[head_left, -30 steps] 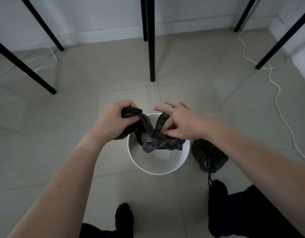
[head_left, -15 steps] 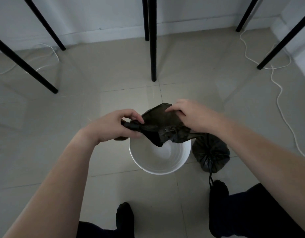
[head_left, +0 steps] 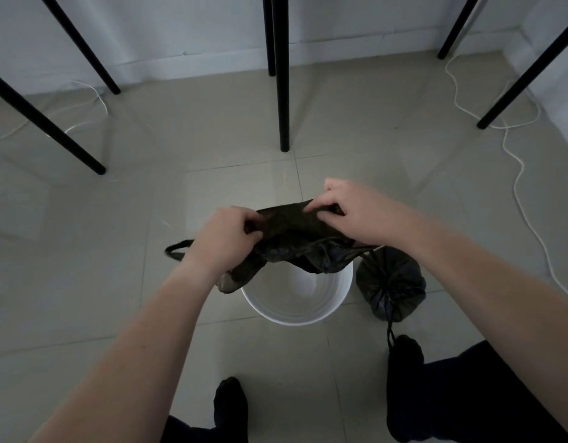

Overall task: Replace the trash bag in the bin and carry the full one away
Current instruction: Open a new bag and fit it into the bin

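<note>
— While the bin (head_left: 297,302) stands bare and white on the tiled floor (head_left: 116,251), where is the new bag?

— The fresh black bag (head_left: 295,238) is held in the air just above the far rim of the bin, crumpled, stretched between both hands. A loop of its drawstring (head_left: 175,251) sticks out past the left wrist.

— How is each grip set?

— The left hand (head_left: 225,238) has its fingers curled shut, pinching a fold at the bag's left end. The right hand (head_left: 356,212) pinches the upper edge at the right end, with its other fingers bent over the plastic.

— And the full one?

— The full bag (head_left: 391,289) sits on the floor just beside the bin, on the person's right — tied shut at the top, its drawstring trailing toward the person's right foot (head_left: 404,350). Whether it touches the bin wall cannot be told.

— What else is around?

— Black furniture legs (head_left: 282,91) stand on the floor beyond the bin, near a white wall (head_left: 180,27). A white cable (head_left: 519,174) snakes along the floor on the right, well apart from both bags. The person's left foot (head_left: 230,401), in a dark sock, is planted near the lower edge of the view.
</note>
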`<move>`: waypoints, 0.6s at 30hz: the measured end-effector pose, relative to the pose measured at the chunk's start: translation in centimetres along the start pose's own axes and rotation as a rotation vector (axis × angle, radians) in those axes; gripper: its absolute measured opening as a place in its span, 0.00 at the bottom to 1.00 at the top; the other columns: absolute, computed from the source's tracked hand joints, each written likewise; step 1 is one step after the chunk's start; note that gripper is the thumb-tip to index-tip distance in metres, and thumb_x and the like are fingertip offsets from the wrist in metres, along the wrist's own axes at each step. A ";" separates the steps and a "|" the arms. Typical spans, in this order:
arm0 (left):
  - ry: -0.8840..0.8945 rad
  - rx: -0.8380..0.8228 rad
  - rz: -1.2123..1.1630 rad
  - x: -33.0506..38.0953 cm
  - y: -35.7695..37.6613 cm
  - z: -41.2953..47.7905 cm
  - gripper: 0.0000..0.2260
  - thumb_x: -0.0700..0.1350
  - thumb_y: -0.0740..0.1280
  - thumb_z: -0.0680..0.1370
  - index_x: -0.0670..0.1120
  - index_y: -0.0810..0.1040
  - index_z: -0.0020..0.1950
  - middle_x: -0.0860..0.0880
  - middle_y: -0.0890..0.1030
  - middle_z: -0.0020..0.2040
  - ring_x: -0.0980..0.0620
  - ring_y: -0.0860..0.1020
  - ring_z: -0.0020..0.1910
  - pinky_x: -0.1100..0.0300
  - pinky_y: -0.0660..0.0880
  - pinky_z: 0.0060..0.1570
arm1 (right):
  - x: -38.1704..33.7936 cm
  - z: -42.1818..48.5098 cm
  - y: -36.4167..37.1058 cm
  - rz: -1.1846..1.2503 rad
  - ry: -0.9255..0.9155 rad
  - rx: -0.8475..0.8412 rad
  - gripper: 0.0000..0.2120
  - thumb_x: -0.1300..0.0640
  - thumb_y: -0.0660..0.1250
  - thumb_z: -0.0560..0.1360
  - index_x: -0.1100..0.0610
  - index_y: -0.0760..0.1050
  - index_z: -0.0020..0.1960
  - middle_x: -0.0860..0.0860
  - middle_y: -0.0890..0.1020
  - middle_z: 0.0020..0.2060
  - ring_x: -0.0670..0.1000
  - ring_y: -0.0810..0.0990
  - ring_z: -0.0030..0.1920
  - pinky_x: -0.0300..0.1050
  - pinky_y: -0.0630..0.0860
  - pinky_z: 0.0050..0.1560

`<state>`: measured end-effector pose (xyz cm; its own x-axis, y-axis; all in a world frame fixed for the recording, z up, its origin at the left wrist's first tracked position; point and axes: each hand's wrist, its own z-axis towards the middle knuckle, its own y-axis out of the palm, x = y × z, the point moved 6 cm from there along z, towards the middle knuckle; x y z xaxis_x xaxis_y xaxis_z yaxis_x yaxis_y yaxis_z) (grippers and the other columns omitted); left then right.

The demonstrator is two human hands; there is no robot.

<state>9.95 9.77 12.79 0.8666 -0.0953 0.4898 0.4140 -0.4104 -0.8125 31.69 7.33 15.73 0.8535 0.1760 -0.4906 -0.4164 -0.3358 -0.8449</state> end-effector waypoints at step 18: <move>-0.064 -0.138 0.334 -1.2 -0.1 -0.7 0.53 0.67 0.83 0.58 0.61 0.66 0.79 0.49 0.69 0.67 0.41 0.68 0.67 0.45 0.67 0.68 | 5.0 -1.9 -0.1 -0.512 0.316 -0.250 0.52 0.33 0.79 0.62 0.34 0.57 0.79 0.49 0.70 0.67 0.58 0.67 0.67 0.57 0.65 0.66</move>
<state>8.62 9.29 12.51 0.9651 -0.1899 0.1804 0.0674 -0.4855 -0.8716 36.58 6.50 13.81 0.9915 0.1027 0.0797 0.1204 -0.4933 -0.8615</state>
